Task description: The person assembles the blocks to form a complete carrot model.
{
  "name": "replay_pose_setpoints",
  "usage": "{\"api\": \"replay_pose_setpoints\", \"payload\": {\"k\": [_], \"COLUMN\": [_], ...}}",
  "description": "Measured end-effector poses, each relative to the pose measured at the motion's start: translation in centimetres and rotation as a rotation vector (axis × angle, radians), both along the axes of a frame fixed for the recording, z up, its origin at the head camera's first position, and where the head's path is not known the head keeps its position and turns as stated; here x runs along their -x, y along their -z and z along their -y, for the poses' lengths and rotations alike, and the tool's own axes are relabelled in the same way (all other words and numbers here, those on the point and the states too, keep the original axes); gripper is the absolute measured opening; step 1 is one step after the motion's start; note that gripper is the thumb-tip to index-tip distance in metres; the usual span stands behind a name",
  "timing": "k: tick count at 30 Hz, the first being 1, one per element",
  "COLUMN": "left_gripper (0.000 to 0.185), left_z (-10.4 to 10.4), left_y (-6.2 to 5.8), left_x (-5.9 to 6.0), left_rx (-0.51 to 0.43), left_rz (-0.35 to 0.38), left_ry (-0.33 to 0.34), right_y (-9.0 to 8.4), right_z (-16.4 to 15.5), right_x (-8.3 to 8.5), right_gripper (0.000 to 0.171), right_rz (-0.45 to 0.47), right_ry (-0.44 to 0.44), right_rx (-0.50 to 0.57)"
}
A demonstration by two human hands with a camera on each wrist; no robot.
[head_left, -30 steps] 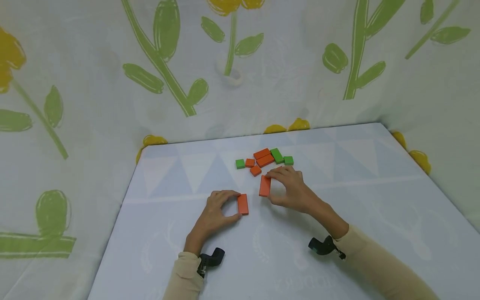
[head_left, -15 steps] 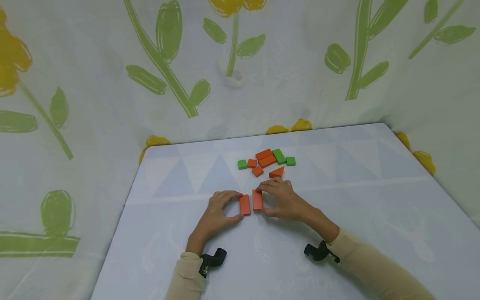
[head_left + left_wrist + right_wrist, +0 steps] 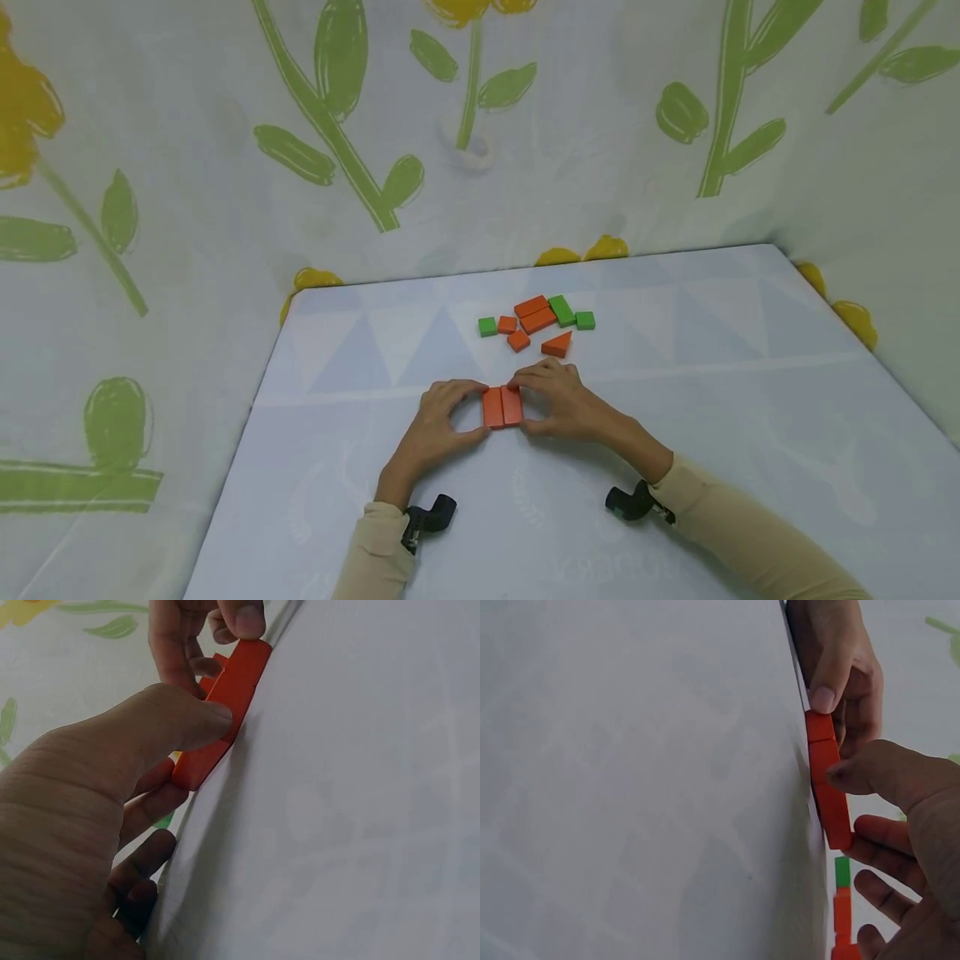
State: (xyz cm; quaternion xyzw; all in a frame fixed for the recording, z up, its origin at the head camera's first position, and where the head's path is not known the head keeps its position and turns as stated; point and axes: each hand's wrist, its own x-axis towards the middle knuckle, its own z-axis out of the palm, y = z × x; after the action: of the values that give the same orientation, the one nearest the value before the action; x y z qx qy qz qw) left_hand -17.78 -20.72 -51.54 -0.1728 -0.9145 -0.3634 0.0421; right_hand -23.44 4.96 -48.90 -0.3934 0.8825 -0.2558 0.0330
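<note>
Two orange rectangular blocks lie side by side on the table in the head view, long sides together. My left hand (image 3: 438, 417) pinches the left block (image 3: 492, 407) between thumb and fingers at its near and far ends. From the other side, my right hand (image 3: 566, 402) grips the right block (image 3: 512, 405) in the same way. In the left wrist view my left thumb (image 3: 199, 724) presses on the orange face. The right wrist view has my right thumb (image 3: 855, 774) against the orange blocks (image 3: 826, 780), low at the table surface.
Behind the hands sits a loose group: an orange triangular block (image 3: 557, 344), small orange blocks (image 3: 518, 340), two long orange blocks (image 3: 534, 314), a long green block (image 3: 561, 311) and green cubes (image 3: 585, 320). A flower-patterned curtain (image 3: 555, 167) stands behind the pale table (image 3: 675, 400).
My right hand has brought its orange block left and toward me, down beside the left one, closing the gap. The triangular block behind has come into full view. The left hand stays nearly still.
</note>
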Motion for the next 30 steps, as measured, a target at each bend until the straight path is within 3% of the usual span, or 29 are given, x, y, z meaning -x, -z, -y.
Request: {"api": "replay_pose_setpoints", "payload": {"k": [10, 16, 21, 25, 30], "left_gripper": [0.054, 0.055, 0.054, 0.055, 0.054], "left_z": [0.1, 0.2, 0.2, 0.0, -0.2], "left_y": [-0.3, -0.4, -0.2, -0.1, -0.1], "left_x": [0.2, 0.2, 0.2, 0.1, -0.1], "left_rx": [0.019, 0.019, 0.017, 0.016, 0.018], "left_rz": [0.015, 0.026, 0.022, 0.038, 0.045], "left_ry": [-0.009, -0.011, -0.012, -0.011, -0.012], "right_y": [-1.3, -3.3, -4.2, -3.9, -3.2], "right_z": [-0.3, -0.7, -0.4, 0.1, 0.6], "right_x": [0.5, 2.5, 5.4, 7.5, 8.7], "right_gripper": [0.055, 0.049, 0.051, 0.054, 0.058], "right_rz": [0.031, -0.041, -0.131, -0.062, 0.015], "right_ry": [0.027, 0.250, 0.413, 0.486, 0.538], "right_rx": [-0.003, 0.092, 0.044, -0.026, -0.106]}}
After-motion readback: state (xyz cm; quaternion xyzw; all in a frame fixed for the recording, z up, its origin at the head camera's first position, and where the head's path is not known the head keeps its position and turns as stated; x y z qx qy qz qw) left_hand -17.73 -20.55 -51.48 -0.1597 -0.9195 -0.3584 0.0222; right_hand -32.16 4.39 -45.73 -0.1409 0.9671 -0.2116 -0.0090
